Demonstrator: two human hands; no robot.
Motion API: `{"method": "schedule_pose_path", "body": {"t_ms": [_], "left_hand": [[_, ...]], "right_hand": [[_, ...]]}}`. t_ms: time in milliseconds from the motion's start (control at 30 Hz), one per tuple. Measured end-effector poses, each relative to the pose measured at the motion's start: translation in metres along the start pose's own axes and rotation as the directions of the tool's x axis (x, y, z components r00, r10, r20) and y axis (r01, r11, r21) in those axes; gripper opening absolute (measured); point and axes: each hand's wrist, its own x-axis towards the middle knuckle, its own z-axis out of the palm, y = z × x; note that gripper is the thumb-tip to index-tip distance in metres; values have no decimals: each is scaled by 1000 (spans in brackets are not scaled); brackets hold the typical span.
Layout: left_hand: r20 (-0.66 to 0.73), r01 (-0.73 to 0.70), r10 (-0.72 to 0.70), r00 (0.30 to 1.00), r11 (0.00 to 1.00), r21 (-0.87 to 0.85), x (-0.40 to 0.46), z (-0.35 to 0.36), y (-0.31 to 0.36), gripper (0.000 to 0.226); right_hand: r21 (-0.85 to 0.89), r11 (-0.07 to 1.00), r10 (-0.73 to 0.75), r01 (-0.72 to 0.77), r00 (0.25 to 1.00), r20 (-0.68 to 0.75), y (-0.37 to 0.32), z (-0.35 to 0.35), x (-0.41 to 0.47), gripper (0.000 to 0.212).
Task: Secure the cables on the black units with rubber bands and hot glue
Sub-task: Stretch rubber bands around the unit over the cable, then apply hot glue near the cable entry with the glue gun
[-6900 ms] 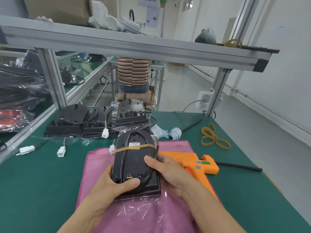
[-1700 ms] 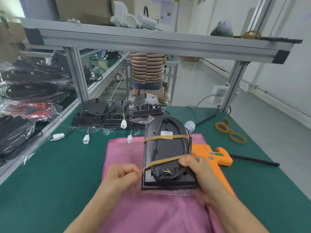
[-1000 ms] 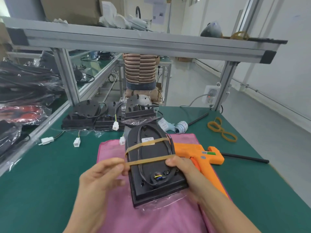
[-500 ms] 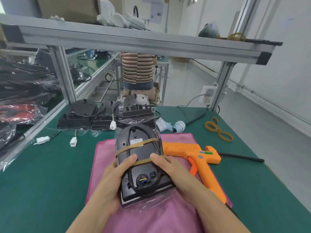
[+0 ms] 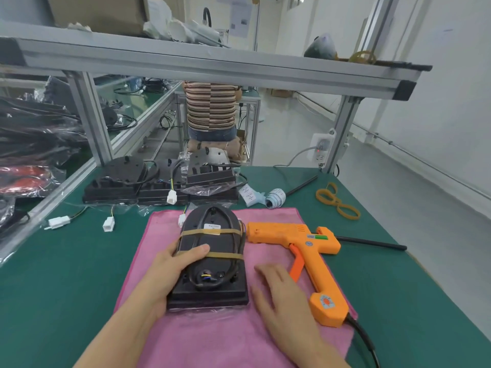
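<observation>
While the left hand [image 5: 170, 272] clasps the left flank of a black unit [image 5: 210, 264], thumb laid over its nearer rubber band [image 5: 223, 255], the right hand [image 5: 279, 290] lies flat and spread, holding nothing, on the pink cloth [image 5: 212, 338] just right of the unit. A second band [image 5: 199, 232] crosses the unit farther up, both pinning its looped cable [image 5: 233, 266]. An orange glue gun [image 5: 305, 251] lies right of the unit; spare bands [image 5: 336, 201] sit beyond it, more units [image 5: 159, 181] behind.
</observation>
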Motion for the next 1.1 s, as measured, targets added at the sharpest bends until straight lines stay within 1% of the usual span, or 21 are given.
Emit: {"method": "schedule_pose_path", "body": {"t_ms": [100,167,233,267,300,367,433,467,567,633,700,733,767,800,833,900,933,1000,1033,1067,1100], "left_hand": [[26,5,-4,1000,998,-56,0,2,-3,46],[47,-2,6,999,996,-88,-1,5,-7,48],[39,-21,25,999,996,-86,-2,9,-12,53],[17,-40,41,999,997,-70,-3,10,-14,56],[-18,-59,58,998,997,-41,-2,10,-16,59],[-76,-71,72,995,997,15,0,10,-19,60],[-82,-64,65,994,998,23,1,10,-20,56],[-80,-60,61,995,998,22,2,11,-20,54],[-79,-44,45,996,999,10,2,12,-19,53],[-66,-31,32,997,999,11,3,12,-18,65],[-47,-22,23,999,1000,21,2,12,-17,74],[-40,-22,22,999,1000,22,3,12,-17,76],[-39,-24,25,999,1000,19,3,12,-17,76],[-44,-27,28,999,999,16,2,12,-18,73],[-49,-31,31,998,999,14,2,12,-17,71],[-52,-34,35,998,999,10,2,12,-18,70],[-52,-35,35,998,999,11,2,12,-18,69],[-49,-34,34,998,999,15,2,12,-18,69],[-50,-34,35,998,999,21,2,12,-18,69],[-53,-36,37,998,999,26,3,12,-18,69],[-54,-37,39,998,999,29,3,12,-18,69]], "right_hand": [[-56,993,-102,105,993,54,-1,-1,-7,35],[-61,993,-103,103,995,9,-4,-6,-6,29],[-75,995,-70,59,986,-150,-4,-17,-2,21],[-93,996,-17,-3,978,-210,-2,-25,2,21],[-126,988,64,-94,972,-228,0,-34,7,24],[-237,924,261,-302,947,-188,9,-52,17,28],[-355,832,400,-425,905,-147,17,-63,26,32],[-380,801,448,-462,884,-132,20,-66,30,35],[-347,783,545,-517,838,-19,26,-71,38,35],[-349,779,576,-521,814,72,28,-72,42,33],[-353,765,603,-538,791,103,33,-73,47,25],[-314,764,622,-564,773,124,38,-75,49,22],[-215,759,647,-614,746,155,43,-76,51,23],[-66,738,669,-671,716,201,45,-79,53,25],[98,691,678,-716,690,255,47,-81,55,31],[298,588,665,-752,659,350,50,-85,57,48],[363,543,654,-757,653,383,51,-85,58,46],[494,431,619,-755,646,447,51,-85,60,20],[567,349,583,-746,647,492,49,-85,60,10],[634,263,535,-727,656,531,47,-85,61,10],[685,187,487,-704,672,558,45,-85,61,15]]}}
